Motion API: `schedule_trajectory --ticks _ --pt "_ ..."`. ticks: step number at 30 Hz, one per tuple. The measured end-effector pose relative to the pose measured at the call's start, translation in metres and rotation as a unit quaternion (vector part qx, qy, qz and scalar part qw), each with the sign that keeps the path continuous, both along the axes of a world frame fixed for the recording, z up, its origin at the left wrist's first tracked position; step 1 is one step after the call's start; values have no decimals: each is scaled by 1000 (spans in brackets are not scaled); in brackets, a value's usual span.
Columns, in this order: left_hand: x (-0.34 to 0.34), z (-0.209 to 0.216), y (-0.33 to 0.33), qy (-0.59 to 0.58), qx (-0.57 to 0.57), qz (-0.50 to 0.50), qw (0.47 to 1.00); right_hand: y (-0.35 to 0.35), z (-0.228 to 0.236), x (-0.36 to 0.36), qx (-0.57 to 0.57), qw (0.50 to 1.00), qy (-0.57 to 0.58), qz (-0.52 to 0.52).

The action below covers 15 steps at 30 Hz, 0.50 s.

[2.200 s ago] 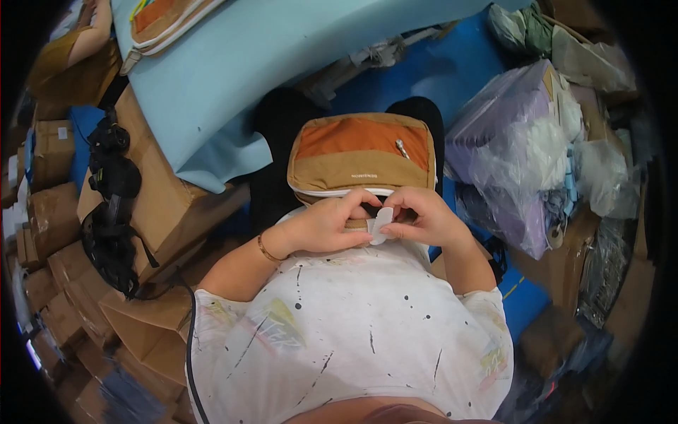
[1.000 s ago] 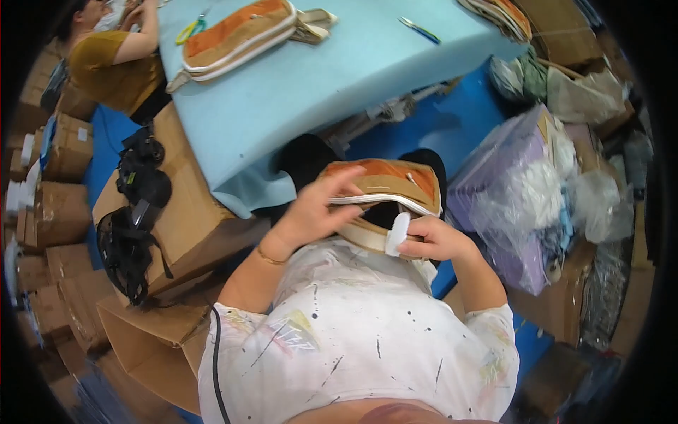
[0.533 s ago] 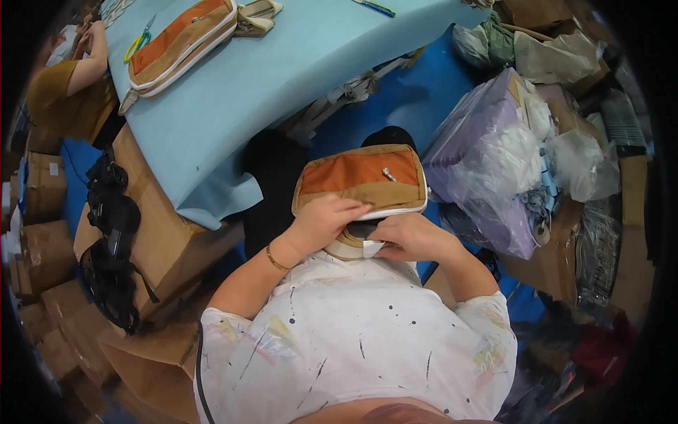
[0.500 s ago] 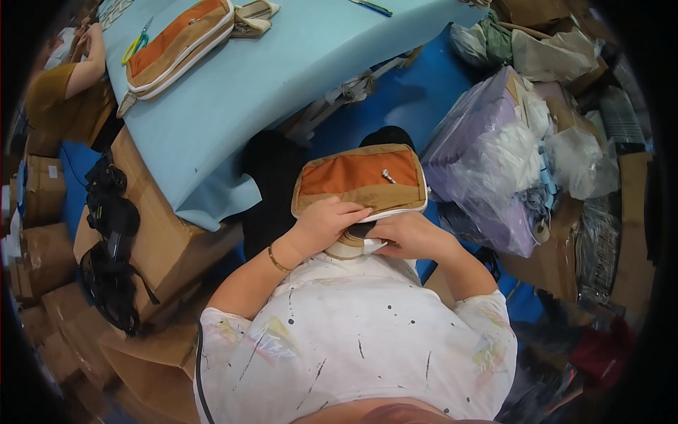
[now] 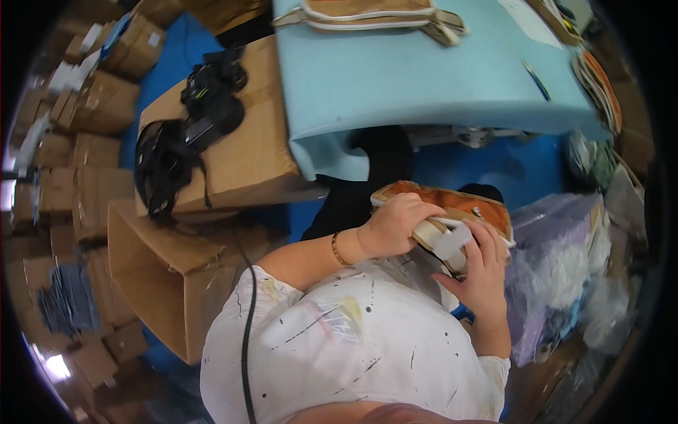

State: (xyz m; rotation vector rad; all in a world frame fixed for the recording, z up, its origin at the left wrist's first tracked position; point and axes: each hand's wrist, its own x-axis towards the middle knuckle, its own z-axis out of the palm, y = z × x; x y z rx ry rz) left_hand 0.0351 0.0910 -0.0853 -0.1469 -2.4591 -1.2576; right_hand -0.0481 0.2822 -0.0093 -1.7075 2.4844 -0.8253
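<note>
Over my lap I hold a tan and orange waist bag (image 5: 462,203) with white piping and a small zip pull on its front. My left hand (image 5: 394,225) is closed on its near left edge, by a folded beige strap. A white tag-like piece (image 5: 452,242) sticks up between my hands, slightly blurred. Against the bag's right side rests my right hand (image 5: 484,272), its fingers curled over the edge by the white piece and its thumb apart below. My fingers hide part of the strap.
Ahead stands a table with a light blue cover (image 5: 438,78), bearing another tan bag (image 5: 367,15) and a pen-like tool (image 5: 537,80). Black gear (image 5: 191,134) lies on a carton (image 5: 247,120) at left. Plastic-wrapped purple goods (image 5: 558,261) are close at right.
The view has swung left, so the bag sits further right in it. The bag has tilted, its underside and white piece turning up toward me, and my right hand has shifted to its right side.
</note>
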Motion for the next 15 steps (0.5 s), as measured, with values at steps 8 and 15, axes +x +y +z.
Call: schedule_trajectory --ticks 8,15 --pt "69 28 -24 167 -66 19 984 -17 -11 -53 -16 998 33 -41" --pt "268 -26 -111 -604 259 38 753 56 71 -176 -185 900 -128 -373"
